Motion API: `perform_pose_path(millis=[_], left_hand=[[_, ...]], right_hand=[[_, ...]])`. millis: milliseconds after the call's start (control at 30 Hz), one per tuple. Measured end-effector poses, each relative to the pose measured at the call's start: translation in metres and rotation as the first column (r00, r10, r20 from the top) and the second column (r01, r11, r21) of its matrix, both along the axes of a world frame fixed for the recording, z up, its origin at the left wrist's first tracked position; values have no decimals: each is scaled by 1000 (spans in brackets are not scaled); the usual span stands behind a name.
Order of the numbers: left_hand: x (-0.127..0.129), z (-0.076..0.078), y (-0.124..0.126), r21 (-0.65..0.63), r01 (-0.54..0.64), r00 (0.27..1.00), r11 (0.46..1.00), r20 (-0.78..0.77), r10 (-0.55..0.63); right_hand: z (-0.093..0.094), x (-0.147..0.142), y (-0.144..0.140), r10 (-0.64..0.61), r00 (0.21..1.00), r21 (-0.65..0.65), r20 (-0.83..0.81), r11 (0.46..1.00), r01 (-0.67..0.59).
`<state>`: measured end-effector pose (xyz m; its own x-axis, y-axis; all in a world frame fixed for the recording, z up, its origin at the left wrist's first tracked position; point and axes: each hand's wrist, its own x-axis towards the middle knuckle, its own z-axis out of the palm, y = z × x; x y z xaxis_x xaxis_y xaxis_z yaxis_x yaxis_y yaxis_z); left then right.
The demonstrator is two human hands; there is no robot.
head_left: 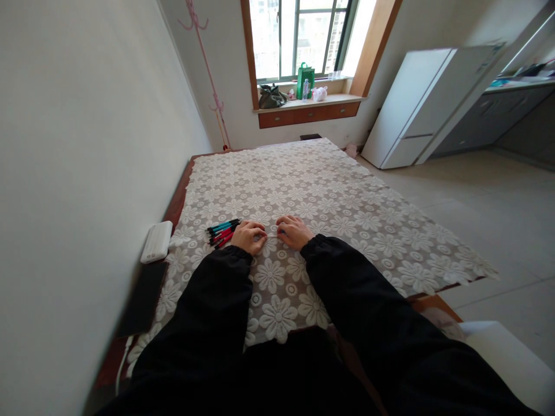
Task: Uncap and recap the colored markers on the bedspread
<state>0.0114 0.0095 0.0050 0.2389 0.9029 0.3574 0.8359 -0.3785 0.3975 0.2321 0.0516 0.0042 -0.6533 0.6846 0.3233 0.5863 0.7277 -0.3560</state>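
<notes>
A thin whitish strand (272, 236) spans the short gap between my two hands, low over the lace tablecloth (269, 274). One end is pinched in the fingers of my left hand (249, 237); the other goes into the closed fingers of my right hand (294, 231). What kind of strand it is, I cannot make out. Just left of my left hand lies a bunch of pens (222, 232), some teal and some red with black parts. That hand partly covers their right ends.
Along the table's left edge, by the wall, lie a white power bank (156, 241) and a dark flat device (143, 299) with a white cable (123, 363). A white chair (507, 352) stands at lower right. Farther off are a fridge (416, 104) and a windowsill with bags.
</notes>
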Motion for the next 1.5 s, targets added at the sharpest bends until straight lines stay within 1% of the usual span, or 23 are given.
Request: perform_pose_path(millis=[267, 367, 433, 567, 733, 1033, 1167, 1300, 1400, 1500], left_hand=[[1, 3, 1, -11, 59, 998, 998, -2, -59], [0, 2, 1, 4, 78, 997, 997, -2, -78], [0, 1, 2, 11, 75, 997, 997, -2, -75], [0, 1, 1, -11, 64, 998, 998, -8, -65], [0, 2, 0, 7, 63, 998, 998, -8, -63], [0, 1, 0, 2, 34, 999, 999, -3, -34], [0, 1, 1, 1, 37, 999, 999, -4, -37], [2, 4, 0, -13, 35, 999, 999, 0, -35], [2, 5, -1, -19, 11, 1000, 1000, 9, -11], [1, 4, -1, -6, -21, 1000, 1000, 13, 21]], right_hand=[[-2, -9, -5, 33, 999, -15, -14, 999, -34], [-2, -12, -6, 53, 998, -7, -27, 999, -53], [-1, -9, -5, 52, 997, 4, -49, 999, -52], [3, 4, 2, 4, 997, 29, -82, 1000, -2], [2, 15, 11, 11, 999, -7, -30, 1000, -12], [-1, 15, 14, -72, 997, -48, 10, 996, 72], [-4, 14, 14, -45, 999, -53, 10, 998, 45], [-2, 12, 12, -19, 999, -10, -41, 1000, 18], [4, 14, 11, -62, 992, 15, -109, 998, 64], [10, 17, 14, -150, 977, 0, -149, 988, 151]])
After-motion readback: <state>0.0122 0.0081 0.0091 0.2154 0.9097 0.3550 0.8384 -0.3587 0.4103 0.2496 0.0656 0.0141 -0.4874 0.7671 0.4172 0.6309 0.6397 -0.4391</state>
